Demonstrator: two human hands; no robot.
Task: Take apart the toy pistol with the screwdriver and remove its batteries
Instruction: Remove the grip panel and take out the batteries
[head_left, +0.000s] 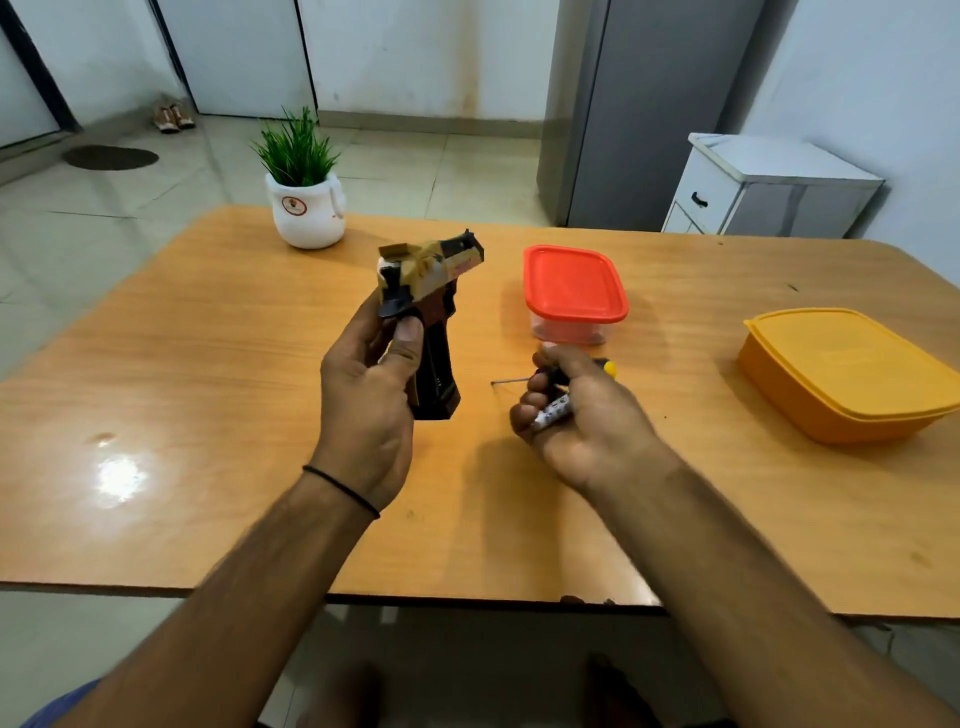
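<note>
An orange-brown wooden table fills the middle of the frame, and a bright patch of reflected light lies at its lower left. Behind it is a pale, glossy tiled floor. White walls run along the top. A tall grey unit stands at the upper right, with a small white drawer unit beside it. A dark round mat lies at the upper left.

Forearms bare; a thin black band circles the wrist just behind the left hand, blue cloth peeking in bottom-left.
</note>
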